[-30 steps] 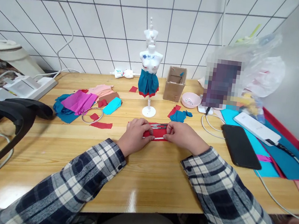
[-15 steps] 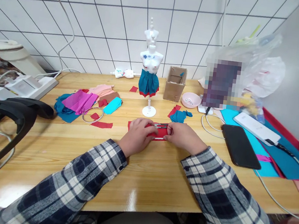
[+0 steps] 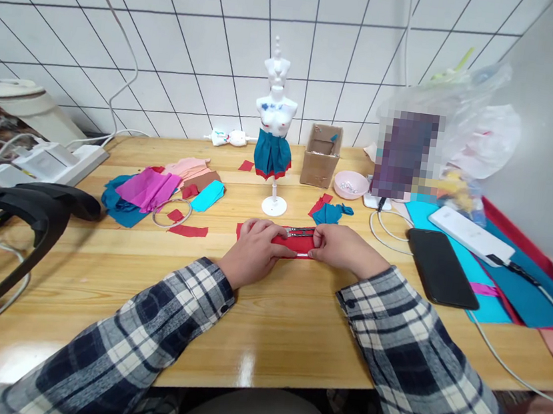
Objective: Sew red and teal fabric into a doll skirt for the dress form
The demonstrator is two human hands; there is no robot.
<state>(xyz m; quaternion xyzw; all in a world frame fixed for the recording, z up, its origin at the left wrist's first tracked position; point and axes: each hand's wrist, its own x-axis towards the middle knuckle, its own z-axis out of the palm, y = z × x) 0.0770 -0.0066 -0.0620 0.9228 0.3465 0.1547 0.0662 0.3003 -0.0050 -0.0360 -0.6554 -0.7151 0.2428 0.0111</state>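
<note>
A strip of red cloth (image 3: 302, 244) lies flat on the table between my hands, with a short white band (image 3: 303, 255) along its near edge. My left hand (image 3: 255, 248) rests on the cloth's left part, palm down, its fingers stretched and the thumb pointing right. At the right end, my right hand (image 3: 342, 247) has its thumb and fingertips pinched together on the cloth's edge; the exact grip is partly hidden. A slim metal tool (image 3: 300, 232) with two narrow arms lies on the cloth between the hands, too small to name surely.
Behind stands a small white dress form (image 3: 275, 109) in a teal skirt (image 3: 271, 155). Near it are a cardboard box (image 3: 319, 165) and a pink bowl (image 3: 350, 185). Fabric scraps (image 3: 150, 189) and a headset (image 3: 26, 230) lie left; a phone (image 3: 443, 268) and power bank (image 3: 472, 235) right.
My right hand has shifted slightly right along the cloth. More of the metal tool shows between my hands, and my left thumb reaches further right. The view has tilted a little.
</note>
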